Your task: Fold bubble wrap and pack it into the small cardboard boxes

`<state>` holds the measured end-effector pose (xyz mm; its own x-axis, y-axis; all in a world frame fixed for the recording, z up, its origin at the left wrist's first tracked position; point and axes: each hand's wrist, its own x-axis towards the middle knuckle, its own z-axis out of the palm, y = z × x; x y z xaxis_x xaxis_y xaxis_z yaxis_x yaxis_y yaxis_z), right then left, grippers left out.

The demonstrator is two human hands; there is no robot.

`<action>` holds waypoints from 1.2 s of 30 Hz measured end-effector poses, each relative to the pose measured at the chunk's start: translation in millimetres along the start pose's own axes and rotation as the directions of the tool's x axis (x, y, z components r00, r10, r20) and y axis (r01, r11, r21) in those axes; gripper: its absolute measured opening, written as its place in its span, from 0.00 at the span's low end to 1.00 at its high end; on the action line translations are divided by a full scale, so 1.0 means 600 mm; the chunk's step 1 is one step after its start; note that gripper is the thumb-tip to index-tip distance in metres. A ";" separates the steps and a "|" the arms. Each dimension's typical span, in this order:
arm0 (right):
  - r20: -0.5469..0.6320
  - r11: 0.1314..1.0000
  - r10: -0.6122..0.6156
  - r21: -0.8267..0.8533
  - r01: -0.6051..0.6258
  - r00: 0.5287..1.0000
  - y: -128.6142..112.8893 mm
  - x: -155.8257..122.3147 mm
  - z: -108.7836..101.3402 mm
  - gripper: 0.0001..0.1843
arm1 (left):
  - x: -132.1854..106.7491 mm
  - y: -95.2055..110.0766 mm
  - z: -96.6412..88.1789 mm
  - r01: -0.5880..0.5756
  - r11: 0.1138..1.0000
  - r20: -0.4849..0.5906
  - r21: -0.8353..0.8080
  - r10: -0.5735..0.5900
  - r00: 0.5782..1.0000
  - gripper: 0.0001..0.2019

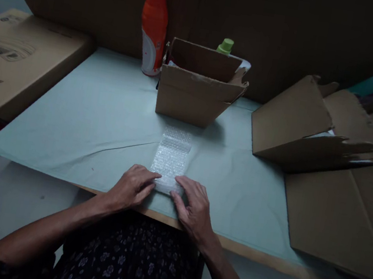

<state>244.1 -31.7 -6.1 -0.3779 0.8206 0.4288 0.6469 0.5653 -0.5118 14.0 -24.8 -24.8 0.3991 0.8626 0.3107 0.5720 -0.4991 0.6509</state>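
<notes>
A strip of clear bubble wrap lies on the pale sheet near the table's front edge. Its near end is folded or rolled into a thicker band, and whether anything is inside I cannot tell. My left hand pinches the left end of that band between thumb and fingers. At the right end, my right hand grips it the same way. The far part of the strip lies flat, stretching towards the open cardboard box.
An open cardboard box stands behind the wrap, beside an orange bottle. A green cap shows behind the box. More open boxes stand at right. A flat printed carton lies at left. The pale sheet has a crease.
</notes>
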 end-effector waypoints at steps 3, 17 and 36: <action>-0.036 0.990 -0.063 -0.128 0.058 0.997 -0.004 -0.003 -0.006 0.13 | 0.019 -0.006 0.004 0.045 0.996 0.012 0.081 -0.046 0.999 0.14; 0.135 0.999 0.028 0.030 -0.032 0.990 0.014 0.009 0.001 0.13 | 0.009 -0.005 -0.016 -0.022 0.998 0.030 0.057 0.020 0.999 0.15; 0.077 0.988 -0.017 -0.152 0.028 0.997 0.020 0.017 0.008 0.20 | 0.037 -0.018 -0.009 0.076 0.979 -0.005 0.188 -0.077 0.997 0.17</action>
<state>244.5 -16.1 -11.3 -0.4385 0.8150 0.3788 0.7289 0.5690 -0.3806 12.6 0.1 -21.5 0.3504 0.8988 0.2636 0.7251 -0.4384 0.5311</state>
